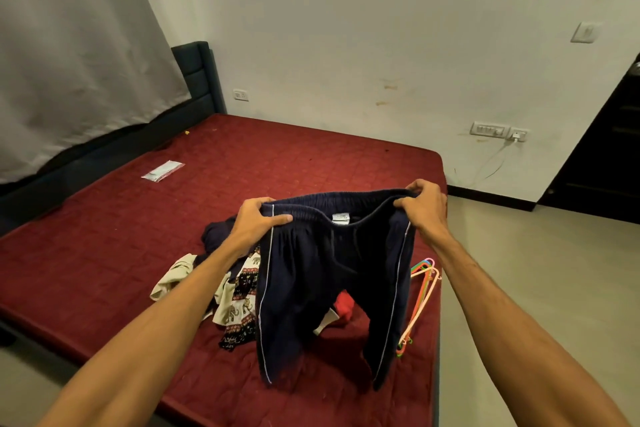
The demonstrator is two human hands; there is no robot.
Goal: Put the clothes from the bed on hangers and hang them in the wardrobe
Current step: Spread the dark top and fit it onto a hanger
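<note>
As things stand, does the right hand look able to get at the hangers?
Probably not yet: the right hand grips the shorts; the hangers lie close by on the bed, mostly uncovered.

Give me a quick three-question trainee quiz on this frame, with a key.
1. True or false: the left hand and right hand each grip the waistband of the navy bottoms.
2. Where do the hangers lie? A: on the floor. B: on the bed, to the right of the bottoms. C: in the wardrobe.
3. Fill in: the elephant-print garment lies on the ___.

Key: 1 true; 2 B; 3 bed.
</note>
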